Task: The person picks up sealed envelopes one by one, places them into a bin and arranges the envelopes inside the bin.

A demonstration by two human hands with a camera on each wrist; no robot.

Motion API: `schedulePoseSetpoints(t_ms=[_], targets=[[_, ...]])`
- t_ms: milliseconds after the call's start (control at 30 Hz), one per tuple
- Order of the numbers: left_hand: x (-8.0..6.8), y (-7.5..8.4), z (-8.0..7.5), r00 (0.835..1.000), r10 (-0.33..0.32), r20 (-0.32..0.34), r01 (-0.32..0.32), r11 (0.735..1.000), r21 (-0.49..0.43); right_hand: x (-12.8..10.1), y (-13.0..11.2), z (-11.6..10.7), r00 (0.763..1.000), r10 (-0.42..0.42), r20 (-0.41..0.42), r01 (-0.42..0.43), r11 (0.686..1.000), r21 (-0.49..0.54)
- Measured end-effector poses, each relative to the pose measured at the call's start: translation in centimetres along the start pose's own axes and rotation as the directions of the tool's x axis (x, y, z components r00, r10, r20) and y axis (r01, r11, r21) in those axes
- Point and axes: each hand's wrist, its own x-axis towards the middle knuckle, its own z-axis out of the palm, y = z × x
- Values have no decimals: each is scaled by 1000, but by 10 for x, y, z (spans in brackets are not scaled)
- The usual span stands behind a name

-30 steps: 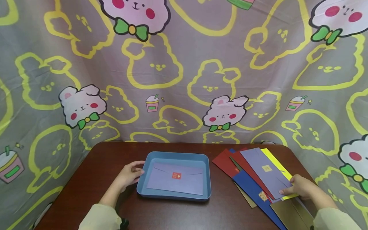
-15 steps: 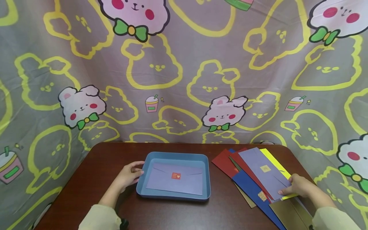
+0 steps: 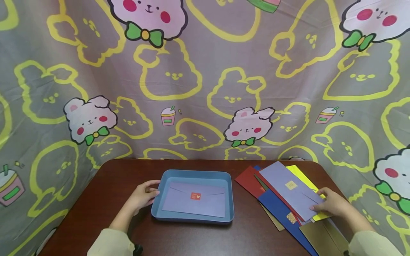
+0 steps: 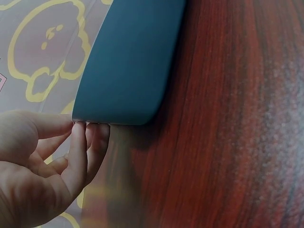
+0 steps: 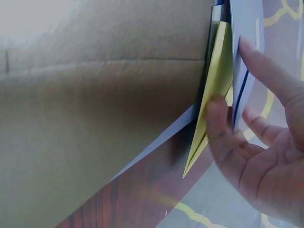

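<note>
No brand name or readable writing shows anywhere; the only marks are small stickers. The lavender envelope lying flat in the blue tray carries a red seal sticker with a tiny pale heart and some print too small to read, and the top lavender envelope of the fan at the right bears a small gold square sticker whose marking cannot be made out; a patterned gold sticker sits on the dark blue envelope below it. The left hand rests against the tray's left rim, fingers relaxed and nearly straight, their tips touching the outer wall, as the left wrist view shows at the tray's rounded corner. The tray sits near the middle of the brown wooden table, just to the right of that hand. The right hand pinches the near right corner of the top lavender envelope, thumb on one face and fingers under; in the right wrist view the fingers curl round its edge beside the yellow envelope and a tan envelope. The fan, which also holds red envelopes, lies on the table well apart from the tray. Behind hangs a grey cloth backdrop printed with pink bears and yellow outlines.
</note>
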Motion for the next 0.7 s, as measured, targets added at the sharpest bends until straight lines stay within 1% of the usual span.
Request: schedulePoseSetpoints(t_ms=[67, 133, 233, 300, 433, 567, 700], targets=[[0, 0, 0, 1000, -1, 2, 1, 1000, -1, 0, -1, 0, 1000, -4, -2, 4, 995, 102], [1, -1, 0, 1000, -2, 2, 2, 1000, -2, -1, -2, -1, 1000, 2, -7, -1, 982, 191], [1, -1, 0, 1000, 2, 5, -2, 1000, 1, -3, -4, -1, 1000, 7, -20, -1, 960, 279], [1, -1, 0, 1000, -1, 1, 1, 1000, 0, -3, -4, -2, 999, 25, -26, -15, 944, 330], [0, -1, 0, 1000, -4, -2, 4, 1000, 2, -4, -3, -2, 999, 38, 1, -35, 900, 435], [0, -1, 0, 1000, -3, -1, 3, 1000, 3, -3, -3, -3, 999, 23, 43, -42, 850, 525], [0, -1, 0, 1000, -1, -2, 1, 1000, 0, -2, -1, -2, 998, 9, 67, -48, 792, 609]])
